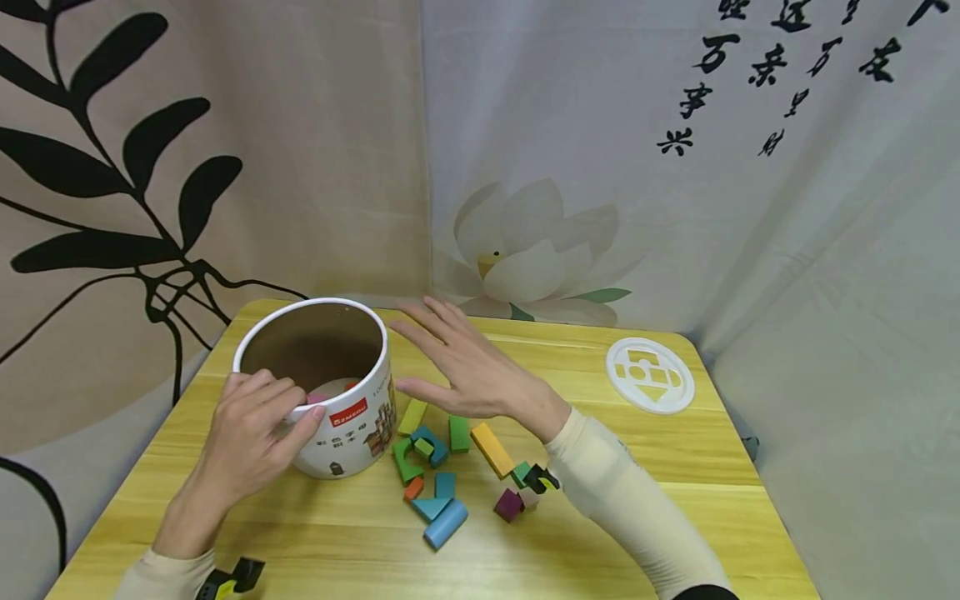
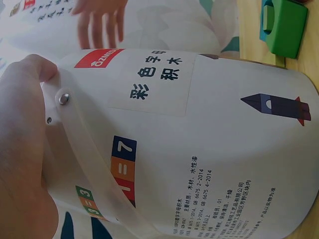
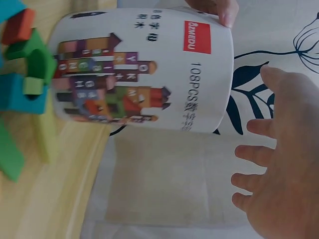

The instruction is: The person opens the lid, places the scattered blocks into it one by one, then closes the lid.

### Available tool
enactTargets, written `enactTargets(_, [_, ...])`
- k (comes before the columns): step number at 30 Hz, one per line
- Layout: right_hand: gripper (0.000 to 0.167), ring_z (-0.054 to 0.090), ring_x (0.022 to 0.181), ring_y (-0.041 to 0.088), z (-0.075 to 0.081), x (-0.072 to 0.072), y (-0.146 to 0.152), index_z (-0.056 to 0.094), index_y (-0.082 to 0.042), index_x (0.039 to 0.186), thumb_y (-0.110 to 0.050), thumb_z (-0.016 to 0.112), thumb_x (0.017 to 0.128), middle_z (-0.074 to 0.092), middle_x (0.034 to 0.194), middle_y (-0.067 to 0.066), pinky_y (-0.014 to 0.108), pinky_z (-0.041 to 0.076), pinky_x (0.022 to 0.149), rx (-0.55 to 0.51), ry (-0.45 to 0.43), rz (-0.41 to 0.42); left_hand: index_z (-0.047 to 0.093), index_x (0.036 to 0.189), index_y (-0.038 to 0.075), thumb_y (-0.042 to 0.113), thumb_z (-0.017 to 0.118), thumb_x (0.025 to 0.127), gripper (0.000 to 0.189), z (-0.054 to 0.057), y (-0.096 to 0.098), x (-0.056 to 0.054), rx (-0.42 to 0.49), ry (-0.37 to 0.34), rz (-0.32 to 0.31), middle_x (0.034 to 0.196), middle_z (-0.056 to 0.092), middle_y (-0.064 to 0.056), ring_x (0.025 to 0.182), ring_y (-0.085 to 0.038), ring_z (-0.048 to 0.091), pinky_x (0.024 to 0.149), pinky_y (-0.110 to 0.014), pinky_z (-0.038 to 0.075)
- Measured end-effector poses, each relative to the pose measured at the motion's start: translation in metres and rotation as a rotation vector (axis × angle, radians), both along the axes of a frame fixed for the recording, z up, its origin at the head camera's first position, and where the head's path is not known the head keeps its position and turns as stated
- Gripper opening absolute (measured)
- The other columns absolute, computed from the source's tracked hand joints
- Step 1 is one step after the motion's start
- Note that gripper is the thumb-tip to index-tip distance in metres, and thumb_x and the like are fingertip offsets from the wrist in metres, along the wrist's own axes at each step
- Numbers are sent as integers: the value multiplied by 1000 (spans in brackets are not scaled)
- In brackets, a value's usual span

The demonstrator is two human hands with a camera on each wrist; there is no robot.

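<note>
A white printed bucket [image 1: 341,442] stands upright at the left of the table, with a few coloured pieces visible low inside it. My left hand [image 1: 258,429] grips its near rim, thumb outside and fingers over the edge. In the left wrist view the bucket's clear plastic handle [image 2: 94,159] hangs along its side. My right hand [image 1: 472,367] is spread just right of the bucket, fingers straight and holding nothing. The right wrist view shows a gap between that hand [image 3: 284,154] and the bucket [image 3: 174,74]. Coloured wooden blocks [image 1: 446,523] lie near the bucket's right side.
A white round lid with cut-out shapes [image 1: 650,375] lies at the table's back right. Under the right forearm are a yellow-orange block [image 1: 492,451] and a purple block [image 1: 508,505]. Printed cloth [image 1: 562,125] hangs behind the wooden table [image 1: 360,550].
</note>
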State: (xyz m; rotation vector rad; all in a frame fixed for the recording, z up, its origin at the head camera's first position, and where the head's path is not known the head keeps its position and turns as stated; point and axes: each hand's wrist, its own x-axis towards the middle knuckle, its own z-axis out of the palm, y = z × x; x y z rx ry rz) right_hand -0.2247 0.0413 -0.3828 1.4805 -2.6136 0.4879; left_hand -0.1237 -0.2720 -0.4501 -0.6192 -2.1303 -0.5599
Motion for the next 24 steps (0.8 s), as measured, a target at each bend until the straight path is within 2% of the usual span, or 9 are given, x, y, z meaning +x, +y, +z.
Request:
enactTargets(10, [79, 20, 177, 41, -40, 13, 44, 34, -17, 177, -56, 59, 113, 32, 186, 14, 62, 18, 143, 37, -5, -31, 56, 72, 18, 57, 50, 115, 58, 0, -1, 2, -1, -25, 2, 66, 56, 7, 73, -16, 46, 84, -34, 28])
enactTargets(16, [79, 23, 176, 43, -68, 15, 57, 35, -17, 177, -57, 60, 113, 34, 185, 15, 66, 21, 141, 86, -59, -20, 57, 72, 18, 56, 50, 115, 58, 1, 0, 2, -5, -28, -3, 66, 57, 7, 72, -15, 46, 84, -33, 28])
enactTargets(24, [78, 33, 171, 46, -105, 12, 62, 41, -15, 174, -56, 66, 111, 38, 183, 16, 63, 29, 139, 193, -121, 3, 56, 72, 18, 57, 50, 115, 58, 1, 0, 3, -19, -53, 3, 66, 57, 6, 73, -15, 46, 85, -34, 28])
